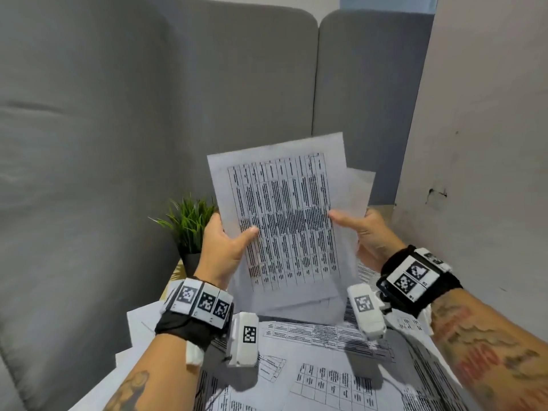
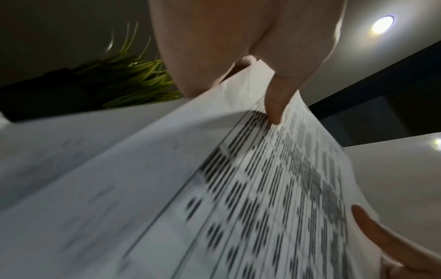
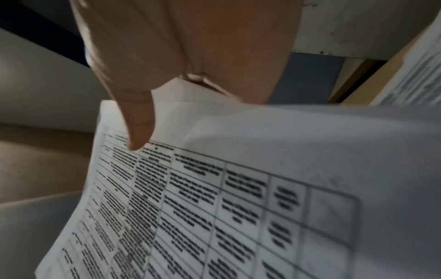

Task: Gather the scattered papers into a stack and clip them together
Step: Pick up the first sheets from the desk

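Note:
I hold a few printed sheets (image 1: pixel 281 221) upright in the air above the table, a table of black text facing me. My left hand (image 1: pixel 226 241) grips their left edge, thumb across the front. My right hand (image 1: pixel 360 229) grips the right edge the same way, with a blank sheet (image 1: pixel 358 191) sticking out askew behind. The left wrist view shows the thumb (image 2: pixel 274 105) pressed on the held sheets (image 2: pixel 262 188). In the right wrist view the thumb (image 3: pixel 140 130) lies on the printed sheets (image 3: pixel 214 198). More printed papers (image 1: pixel 326 372) lie scattered on the table below. No clip is in view.
A small potted green plant (image 1: pixel 189 223) stands just left of my left hand. A grey sofa back (image 1: pixel 148 129) rises behind and to the left. A pale wall (image 1: pixel 480 143) closes the right side.

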`<state>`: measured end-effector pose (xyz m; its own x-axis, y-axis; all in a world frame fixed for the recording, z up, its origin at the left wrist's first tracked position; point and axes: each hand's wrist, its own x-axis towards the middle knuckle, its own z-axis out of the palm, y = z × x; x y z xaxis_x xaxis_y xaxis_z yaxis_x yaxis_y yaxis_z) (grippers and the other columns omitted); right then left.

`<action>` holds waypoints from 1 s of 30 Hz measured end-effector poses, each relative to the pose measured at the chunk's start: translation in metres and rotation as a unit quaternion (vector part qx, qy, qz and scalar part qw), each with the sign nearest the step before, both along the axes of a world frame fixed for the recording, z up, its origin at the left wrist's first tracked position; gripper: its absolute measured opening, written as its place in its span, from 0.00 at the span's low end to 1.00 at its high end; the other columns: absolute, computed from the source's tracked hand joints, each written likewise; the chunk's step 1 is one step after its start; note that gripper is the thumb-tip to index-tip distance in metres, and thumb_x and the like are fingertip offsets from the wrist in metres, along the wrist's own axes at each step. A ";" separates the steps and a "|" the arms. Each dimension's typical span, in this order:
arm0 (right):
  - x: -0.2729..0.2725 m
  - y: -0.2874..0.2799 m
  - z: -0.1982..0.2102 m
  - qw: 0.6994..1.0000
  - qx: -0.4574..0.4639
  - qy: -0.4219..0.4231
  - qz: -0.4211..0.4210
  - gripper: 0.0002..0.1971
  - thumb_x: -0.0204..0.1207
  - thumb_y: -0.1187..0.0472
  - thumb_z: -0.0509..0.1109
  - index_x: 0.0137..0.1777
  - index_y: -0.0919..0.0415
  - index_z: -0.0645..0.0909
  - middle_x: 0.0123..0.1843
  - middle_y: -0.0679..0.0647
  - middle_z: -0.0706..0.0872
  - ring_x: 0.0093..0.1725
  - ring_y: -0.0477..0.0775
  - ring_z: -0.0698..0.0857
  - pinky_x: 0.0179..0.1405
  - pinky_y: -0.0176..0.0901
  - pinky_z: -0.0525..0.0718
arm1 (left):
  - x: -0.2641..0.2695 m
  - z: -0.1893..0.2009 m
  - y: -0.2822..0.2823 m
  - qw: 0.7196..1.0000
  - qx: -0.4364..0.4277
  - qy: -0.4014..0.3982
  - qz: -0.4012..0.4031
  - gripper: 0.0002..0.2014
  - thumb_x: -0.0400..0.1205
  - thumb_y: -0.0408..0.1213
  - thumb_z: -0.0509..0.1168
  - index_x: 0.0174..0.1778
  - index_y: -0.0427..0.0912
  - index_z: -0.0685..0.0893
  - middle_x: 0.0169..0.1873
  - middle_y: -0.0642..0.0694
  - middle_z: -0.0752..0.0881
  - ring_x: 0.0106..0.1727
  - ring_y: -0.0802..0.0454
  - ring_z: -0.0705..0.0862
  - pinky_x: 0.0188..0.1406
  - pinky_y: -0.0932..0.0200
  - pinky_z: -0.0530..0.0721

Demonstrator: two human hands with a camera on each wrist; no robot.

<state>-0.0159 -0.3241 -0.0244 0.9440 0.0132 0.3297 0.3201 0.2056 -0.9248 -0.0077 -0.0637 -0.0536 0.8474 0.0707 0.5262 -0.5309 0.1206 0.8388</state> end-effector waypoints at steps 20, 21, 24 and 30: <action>0.054 -0.041 -0.032 0.909 -0.299 0.239 -0.164 0.24 0.77 0.39 0.72 0.58 0.59 0.78 0.50 0.55 0.85 0.40 0.53 0.80 0.39 0.44 0.78 | 0.028 -0.026 0.033 0.977 0.088 0.189 0.036 0.05 0.84 0.32 0.67 0.48 0.40 0.88 0.49 0.40 0.91 0.54 0.41 0.89 0.61 0.40 0.84; 0.061 -0.048 -0.038 0.881 -0.358 0.262 -0.166 0.24 0.77 0.41 0.73 0.60 0.60 0.78 0.52 0.56 0.84 0.40 0.53 0.79 0.39 0.46 0.78 | 0.031 -0.029 0.036 0.977 0.086 0.193 0.043 0.04 0.84 0.32 0.67 0.48 0.40 0.88 0.50 0.39 0.91 0.55 0.40 0.89 0.62 0.38 0.83; 0.082 -0.058 -0.050 0.804 -0.479 0.304 -0.178 0.39 0.73 0.38 0.76 0.74 0.66 0.75 0.71 0.62 0.81 0.58 0.60 0.82 0.50 0.46 0.76 | 0.032 -0.033 0.035 0.976 0.078 0.199 0.043 0.04 0.84 0.33 0.67 0.47 0.41 0.88 0.51 0.39 0.91 0.56 0.40 0.88 0.63 0.39 0.82; 0.104 -0.039 -0.053 0.716 -0.601 0.327 -0.139 0.35 0.60 0.34 0.83 0.58 0.59 0.85 0.53 0.54 0.90 0.44 0.54 0.86 0.38 0.39 0.81 | 0.034 -0.041 0.030 0.977 0.064 0.204 0.005 0.05 0.84 0.33 0.67 0.51 0.44 0.88 0.52 0.45 0.91 0.56 0.47 0.87 0.58 0.50 0.82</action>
